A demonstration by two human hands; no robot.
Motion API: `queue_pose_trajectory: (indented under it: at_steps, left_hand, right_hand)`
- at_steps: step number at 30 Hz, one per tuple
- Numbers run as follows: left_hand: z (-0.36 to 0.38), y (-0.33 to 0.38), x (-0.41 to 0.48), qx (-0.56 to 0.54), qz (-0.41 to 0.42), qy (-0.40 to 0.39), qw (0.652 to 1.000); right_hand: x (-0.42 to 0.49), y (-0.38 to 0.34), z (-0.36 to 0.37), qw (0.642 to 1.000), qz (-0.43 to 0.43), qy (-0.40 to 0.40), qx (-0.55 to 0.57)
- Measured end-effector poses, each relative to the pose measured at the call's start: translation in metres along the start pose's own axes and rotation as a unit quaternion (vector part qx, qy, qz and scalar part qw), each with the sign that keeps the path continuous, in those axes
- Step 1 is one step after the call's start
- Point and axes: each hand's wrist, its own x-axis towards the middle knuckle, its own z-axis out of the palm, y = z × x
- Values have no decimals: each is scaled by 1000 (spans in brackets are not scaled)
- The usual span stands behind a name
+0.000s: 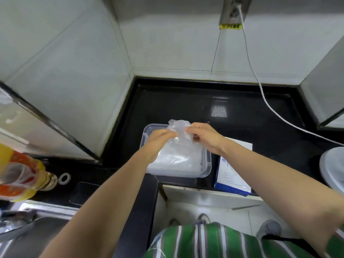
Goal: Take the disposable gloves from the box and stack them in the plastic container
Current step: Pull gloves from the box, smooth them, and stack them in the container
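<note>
Head view, centre of the frame: a thin clear glove (179,127) is held over the far end of the plastic container (208,164). It is pinched on one side by the left hand (160,136) and on the other by the right hand (203,135), with the fingers curled close on the film. The stacking step is judged to be in hand, as a pile of gloves (176,159) is already laid inside. Next, the glove needs to be spread flat and lowered onto the pile. The box (232,175) is seen just right of the container.

box (232,175): partly behind right forearm (260,162) | bottle (20,172): blurred, cut by left edge
</note>
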Motion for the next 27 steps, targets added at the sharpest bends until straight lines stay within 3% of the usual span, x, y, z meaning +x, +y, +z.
queue_pose_trajectory:
  at_steps: [3,7,10,13,19,23,27]
  left_hand:
    - [-14,-5,-2,-61,23,56,996]
    - [-21,-9,-2,-68,97,72,990]
    - [-22,-8,2,-55,76,81,992]
    - [-24,-15,8,19,42,75,996]
    - [-29,-28,12,202,139,160,956]
    - [-24,-32,15,372,171,170,896]
    - [-9,-30,13,567,246,231,752]
  right_hand:
    - [2,0,1,996,-29,86,7]
    - [3,1,3,994,-41,97,-10]
    - [4,4,7,994,-40,105,0]
    - [1,7,7,993,0,116,-31]
    - [5,22,7,972,12,183,-148]
    - [6,28,12,943,31,185,-274]
    - [15,33,22,901,39,159,-401]
